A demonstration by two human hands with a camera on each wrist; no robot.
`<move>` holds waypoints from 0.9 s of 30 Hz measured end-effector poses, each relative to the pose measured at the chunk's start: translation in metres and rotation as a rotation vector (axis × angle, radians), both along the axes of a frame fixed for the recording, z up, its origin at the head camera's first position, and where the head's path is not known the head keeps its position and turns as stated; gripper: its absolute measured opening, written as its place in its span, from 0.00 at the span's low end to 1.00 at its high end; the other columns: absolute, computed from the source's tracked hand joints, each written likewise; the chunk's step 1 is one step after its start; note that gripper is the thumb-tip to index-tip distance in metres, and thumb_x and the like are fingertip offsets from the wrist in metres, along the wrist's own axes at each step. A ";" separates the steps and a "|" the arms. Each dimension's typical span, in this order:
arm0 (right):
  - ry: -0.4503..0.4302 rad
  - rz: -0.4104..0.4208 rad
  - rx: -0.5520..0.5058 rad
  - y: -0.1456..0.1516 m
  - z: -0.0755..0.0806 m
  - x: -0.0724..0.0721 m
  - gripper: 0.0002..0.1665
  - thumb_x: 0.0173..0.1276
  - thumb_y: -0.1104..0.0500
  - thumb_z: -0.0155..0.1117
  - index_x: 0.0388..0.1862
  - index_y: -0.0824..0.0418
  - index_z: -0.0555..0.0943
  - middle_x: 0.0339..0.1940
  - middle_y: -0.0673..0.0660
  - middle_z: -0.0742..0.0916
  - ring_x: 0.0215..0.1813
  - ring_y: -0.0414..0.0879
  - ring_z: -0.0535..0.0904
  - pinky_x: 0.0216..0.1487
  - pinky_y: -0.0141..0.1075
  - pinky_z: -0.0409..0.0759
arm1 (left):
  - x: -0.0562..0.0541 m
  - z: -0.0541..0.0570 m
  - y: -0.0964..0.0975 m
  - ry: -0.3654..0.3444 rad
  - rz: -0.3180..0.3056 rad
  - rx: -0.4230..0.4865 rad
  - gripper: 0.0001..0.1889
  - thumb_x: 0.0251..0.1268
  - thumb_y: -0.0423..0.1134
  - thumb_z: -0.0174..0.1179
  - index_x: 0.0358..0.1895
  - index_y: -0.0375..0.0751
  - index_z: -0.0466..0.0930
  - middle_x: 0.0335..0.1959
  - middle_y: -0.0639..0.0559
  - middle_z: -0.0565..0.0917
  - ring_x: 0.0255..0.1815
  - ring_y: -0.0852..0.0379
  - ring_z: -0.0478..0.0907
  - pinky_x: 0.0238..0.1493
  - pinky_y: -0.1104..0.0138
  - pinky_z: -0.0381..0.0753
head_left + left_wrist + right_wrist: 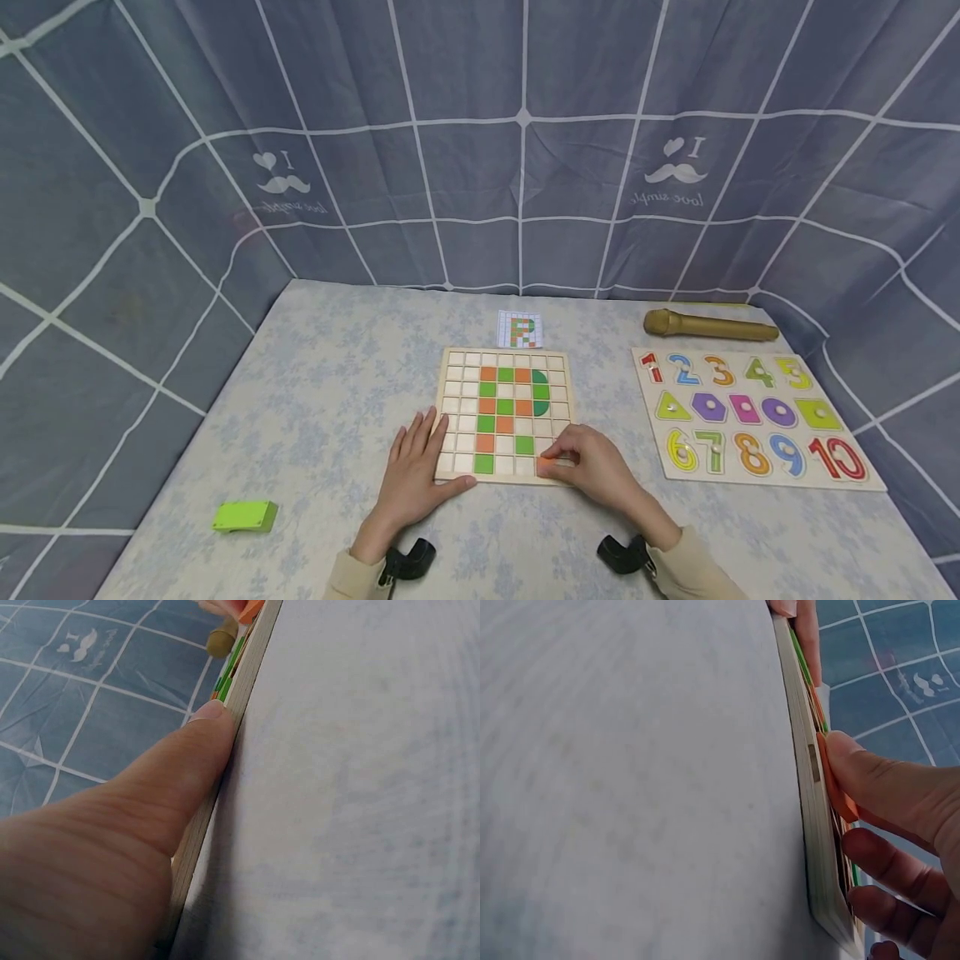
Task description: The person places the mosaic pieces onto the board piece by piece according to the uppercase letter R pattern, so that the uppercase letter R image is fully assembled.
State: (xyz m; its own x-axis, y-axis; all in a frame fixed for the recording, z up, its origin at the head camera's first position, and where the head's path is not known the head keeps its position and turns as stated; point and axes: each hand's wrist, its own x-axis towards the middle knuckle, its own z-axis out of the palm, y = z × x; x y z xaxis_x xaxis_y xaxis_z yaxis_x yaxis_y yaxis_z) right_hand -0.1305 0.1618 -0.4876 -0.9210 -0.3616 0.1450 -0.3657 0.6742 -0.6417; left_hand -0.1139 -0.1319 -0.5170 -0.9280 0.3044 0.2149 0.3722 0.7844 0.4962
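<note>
A wooden grid board (452, 387) lies on the table with orange and green tiles set in its cells, plus rounded green pieces at the pattern's upper right. My left hand (416, 471) rests on the lower left corner, fingers straight and spread, thumb along the front edge. With thumb and finger, my right hand (592, 468) pinches an orange tile (838, 784) at the board's lower right. In the right wrist view that tile tilts against the grid; whether it is seated in a cell I cannot tell. Behind the board lies a small printed card (520, 330) with a similar coloured pattern.
On the right lies a number and shape puzzle board (723, 429), with a gold microphone-shaped object (708, 326) behind it. A bright green block (244, 516) sits at the front left. Grey-blue curtain (465, 167) encloses the back and sides.
</note>
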 end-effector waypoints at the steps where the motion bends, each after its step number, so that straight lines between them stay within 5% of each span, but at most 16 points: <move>1: 0.010 0.006 0.013 0.001 0.000 0.001 0.07 0.51 0.51 0.77 0.30 0.47 0.88 0.24 0.39 0.77 0.25 0.36 0.65 0.25 0.31 0.64 | 0.000 0.000 0.000 -0.002 0.000 -0.002 0.51 0.54 0.65 0.61 0.73 0.35 0.56 0.73 0.37 0.53 0.73 0.38 0.45 0.68 0.45 0.42; 10: 0.087 0.061 0.064 0.006 0.001 0.006 0.11 0.52 0.52 0.76 0.35 0.52 0.90 0.27 0.38 0.75 0.28 0.35 0.65 0.26 0.29 0.66 | 0.000 0.001 0.002 0.002 0.000 -0.008 0.50 0.54 0.65 0.62 0.73 0.35 0.56 0.73 0.37 0.54 0.73 0.38 0.45 0.68 0.45 0.42; 27: 0.035 0.139 0.084 0.017 0.004 0.005 0.13 0.59 0.51 0.72 0.43 0.51 0.88 0.30 0.40 0.76 0.27 0.35 0.64 0.26 0.29 0.66 | 0.000 0.000 0.001 0.002 -0.002 0.012 0.51 0.53 0.66 0.61 0.73 0.35 0.56 0.73 0.37 0.53 0.73 0.38 0.45 0.68 0.44 0.43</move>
